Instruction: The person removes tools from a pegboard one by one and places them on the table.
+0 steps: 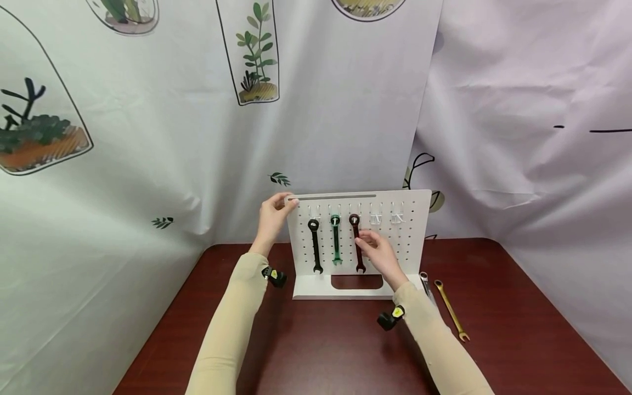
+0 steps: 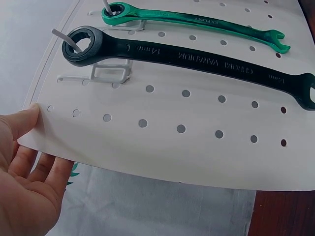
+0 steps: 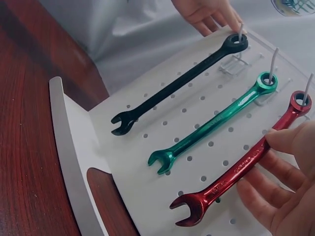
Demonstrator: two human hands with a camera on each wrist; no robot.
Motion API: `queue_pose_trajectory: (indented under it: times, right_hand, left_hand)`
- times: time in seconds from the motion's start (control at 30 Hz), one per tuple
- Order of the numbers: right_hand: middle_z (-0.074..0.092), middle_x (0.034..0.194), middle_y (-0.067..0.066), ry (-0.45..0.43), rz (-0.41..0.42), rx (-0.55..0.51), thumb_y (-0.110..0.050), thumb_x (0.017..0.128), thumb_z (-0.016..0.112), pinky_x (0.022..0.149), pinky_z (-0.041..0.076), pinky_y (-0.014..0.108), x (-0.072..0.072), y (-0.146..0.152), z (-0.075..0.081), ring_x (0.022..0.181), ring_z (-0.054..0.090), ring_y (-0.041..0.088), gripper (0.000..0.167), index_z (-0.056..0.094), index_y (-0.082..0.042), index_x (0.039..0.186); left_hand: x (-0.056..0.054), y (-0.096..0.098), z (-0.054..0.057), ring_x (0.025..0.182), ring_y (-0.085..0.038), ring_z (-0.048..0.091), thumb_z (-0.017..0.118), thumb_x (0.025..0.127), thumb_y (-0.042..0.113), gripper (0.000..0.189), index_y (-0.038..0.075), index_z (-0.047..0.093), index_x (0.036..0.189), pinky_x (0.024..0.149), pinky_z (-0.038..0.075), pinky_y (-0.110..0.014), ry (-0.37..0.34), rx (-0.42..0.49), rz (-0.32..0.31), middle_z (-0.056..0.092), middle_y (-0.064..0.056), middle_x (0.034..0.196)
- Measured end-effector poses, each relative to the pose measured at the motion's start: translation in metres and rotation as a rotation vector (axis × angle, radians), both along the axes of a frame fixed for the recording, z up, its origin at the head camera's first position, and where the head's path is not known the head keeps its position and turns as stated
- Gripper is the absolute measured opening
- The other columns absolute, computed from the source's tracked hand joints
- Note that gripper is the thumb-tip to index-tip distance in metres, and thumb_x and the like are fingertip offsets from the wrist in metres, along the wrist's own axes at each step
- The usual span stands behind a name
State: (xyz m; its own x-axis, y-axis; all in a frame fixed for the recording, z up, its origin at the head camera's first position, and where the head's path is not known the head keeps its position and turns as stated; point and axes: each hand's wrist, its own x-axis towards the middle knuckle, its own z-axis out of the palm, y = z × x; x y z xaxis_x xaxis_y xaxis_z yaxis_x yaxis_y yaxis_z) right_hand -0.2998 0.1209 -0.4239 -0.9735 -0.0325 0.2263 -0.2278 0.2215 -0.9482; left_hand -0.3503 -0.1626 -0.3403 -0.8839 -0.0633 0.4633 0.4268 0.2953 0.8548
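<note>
A white pegboard stand (image 1: 416, 241) stands upright on the table. My left hand (image 1: 272, 219) grips its upper left corner, thumb on the front face and fingers behind. Hanging from hooks by their ring ends are a black combination wrench (image 2: 197, 61), a green one (image 3: 216, 123) and a red one (image 3: 226, 179). Along the red wrench's shaft, my right hand (image 1: 379, 253) pinches it between thumb and fingers. The red wrench's ring end has a hook through it, and its open end points down. To its right, two clear hooks (image 1: 376, 218) carry nothing.
On the table (image 1: 321, 345), to the right of the stand, lie a gold wrench (image 1: 450, 310) and a silver wrench (image 1: 427, 286), the silver one partly hidden by my right sleeve. A patterned white cloth (image 1: 336, 126) hangs behind the table.
</note>
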Motion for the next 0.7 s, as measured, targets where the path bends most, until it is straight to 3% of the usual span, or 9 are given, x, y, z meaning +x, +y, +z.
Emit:
queue_pose_trajectory:
  times: [0.7]
  right_hand:
    - [0.066,0.115,0.019,0.062,0.036,0.019,-0.021,0.1,0.066,0.089,0.055,0.042,0.018,-0.001,0.009,0.107,0.066,0.033,0.034,0.064,0.0,0.127]
  left_hand:
    - [-0.001,0.001,0.0,0.083,-0.018,0.056,0.076,0.093,0.031,0.033,0.01,0.073,0.117,0.073,0.041,-0.033,0.007,-0.006,0.008,0.071,-0.008,0.095]
